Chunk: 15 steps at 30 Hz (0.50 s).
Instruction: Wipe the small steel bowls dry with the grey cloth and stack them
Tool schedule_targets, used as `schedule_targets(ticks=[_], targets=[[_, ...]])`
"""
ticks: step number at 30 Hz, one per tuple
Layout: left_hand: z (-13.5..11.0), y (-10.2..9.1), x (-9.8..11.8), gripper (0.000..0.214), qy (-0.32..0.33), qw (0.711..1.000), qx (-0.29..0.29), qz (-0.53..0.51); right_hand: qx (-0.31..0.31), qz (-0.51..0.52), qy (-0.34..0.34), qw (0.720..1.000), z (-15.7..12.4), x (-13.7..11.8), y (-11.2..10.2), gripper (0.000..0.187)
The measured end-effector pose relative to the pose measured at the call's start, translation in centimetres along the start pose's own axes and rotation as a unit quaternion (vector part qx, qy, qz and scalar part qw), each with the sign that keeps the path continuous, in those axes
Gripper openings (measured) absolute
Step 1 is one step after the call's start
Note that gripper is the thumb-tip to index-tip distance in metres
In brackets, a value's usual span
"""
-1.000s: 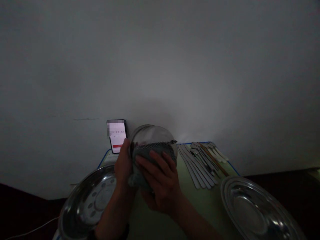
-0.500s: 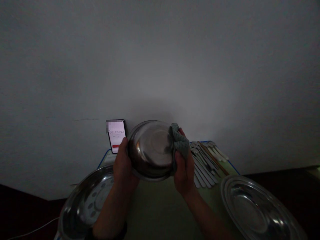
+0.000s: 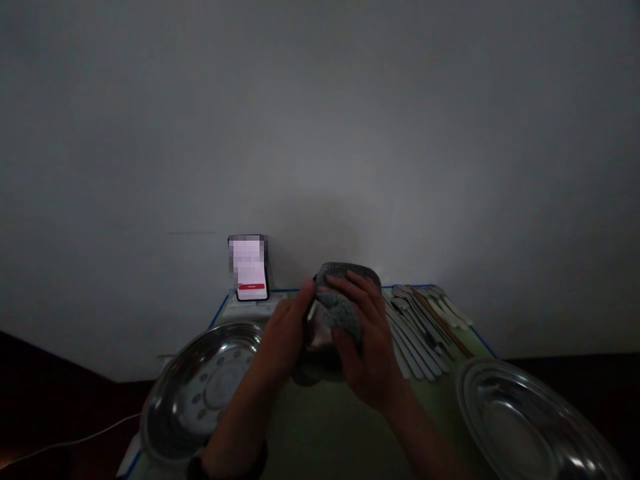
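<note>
Above the table, a shiny metal bowl [image 3: 320, 330] is held tilted, mostly covered by the hands and a cloth. My left hand [image 3: 285, 333] grips the bowl's left side, its thumb near the rim. In my right hand [image 3: 367, 340] is a grey textured cloth [image 3: 341, 313], pressed against the bowl's surface with the fingers spread over it. A mesh-patterned grey part of the cloth shows beyond the fingertips. The bowl's far side is hidden.
A large metal basin [image 3: 175, 413] stands at left, and an oval metal dish [image 3: 515, 427] at right. Several pieces of cutlery [image 3: 420, 333] lie behind my right hand. A lit phone [image 3: 251, 273] leans against the wall [image 3: 320, 133]. A white cable [image 3: 85, 440] runs at lower left.
The bowl has turned in my hands, so its rounded underside is no longer broadly in view. My right hand has brought the cloth from the right edge over the bowl. The view has shifted slightly.
</note>
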<state>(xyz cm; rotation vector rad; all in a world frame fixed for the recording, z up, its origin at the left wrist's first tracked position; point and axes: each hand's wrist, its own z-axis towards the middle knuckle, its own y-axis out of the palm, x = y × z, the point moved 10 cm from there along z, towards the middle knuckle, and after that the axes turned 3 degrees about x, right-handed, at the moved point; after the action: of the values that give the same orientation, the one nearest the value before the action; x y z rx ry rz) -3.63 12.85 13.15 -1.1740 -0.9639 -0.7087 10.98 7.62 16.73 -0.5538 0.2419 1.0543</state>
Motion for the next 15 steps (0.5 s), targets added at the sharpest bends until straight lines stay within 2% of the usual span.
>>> schedule_targets(ticks=[2,4,6,8,10,12,15], targets=[[-0.3,0.7,1.3,0.050,0.061,0.998,-0.019,0.009,0.018,0.040,0.020,0.999,0.2,0.5,-0.7,0.036],[-0.9,1.7,3.1,0.046,0.159,0.985,-0.057,0.036,0.086,0.079,0.096,0.989,0.3,2.5,-2.6,0.037],[-1.8,2.9,4.4,0.041,0.250,0.959,-0.100,0.083,0.177,0.079,0.174,0.965,-0.2,4.6,-5.0,0.041],[-2.8,3.2,5.4,0.041,0.327,0.932,-0.116,0.107,0.211,0.054,0.196,0.956,-0.4,5.2,-6.4,0.042],[-3.9,2.2,6.8,0.041,0.411,0.904,-0.081,0.091,0.159,0.046,0.162,0.973,0.2,4.3,-6.0,0.043],[-5.0,0.3,8.1,0.040,0.480,0.874,-0.007,0.074,0.085,0.046,0.114,0.989,0.7,2.9,-4.6,0.045],[-5.8,-1.8,8.9,0.037,0.524,0.848,0.060,0.057,0.056,0.026,0.089,0.994,0.9,1.8,-3.9,0.044]])
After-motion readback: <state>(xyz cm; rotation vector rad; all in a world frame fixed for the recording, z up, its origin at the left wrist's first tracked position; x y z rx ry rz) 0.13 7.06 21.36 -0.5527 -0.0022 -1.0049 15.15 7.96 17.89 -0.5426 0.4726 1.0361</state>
